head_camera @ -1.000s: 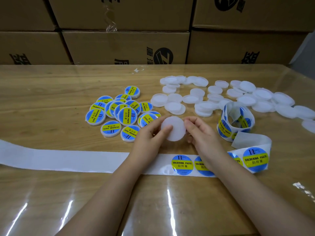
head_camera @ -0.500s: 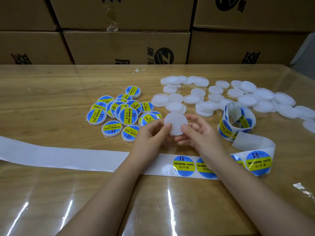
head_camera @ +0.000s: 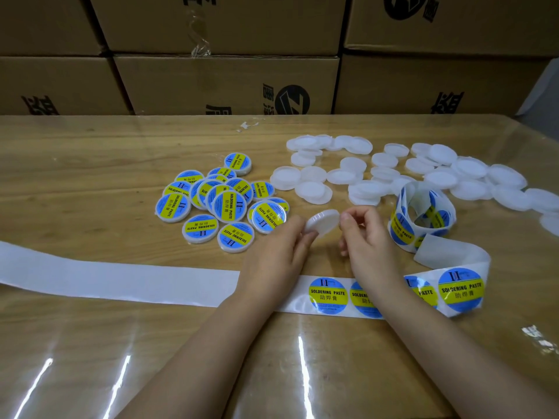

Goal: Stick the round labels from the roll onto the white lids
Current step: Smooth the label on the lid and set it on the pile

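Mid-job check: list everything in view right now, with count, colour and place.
held lid: one, white, tilted, between both grips at table centre.
plain lids: many, overlapping, white, heaped far right.
labelled lids: over a dozen, blue-and-yellow tops, cluster left of centre.
label roll: one, blue-and-yellow, on edge right of the grips.
backing strip: one, white, across the near table; bare at left.
labels on strip: four visible, blue-and-yellow, at its right part, some under the right arm.
table: one, wood under glossy clear cover.
cardboard boxes: several, brown, stacked behind table.
left grip: one, pinching the lid's left edge.
right grip: one, fingers curled, at the lid's right edge.
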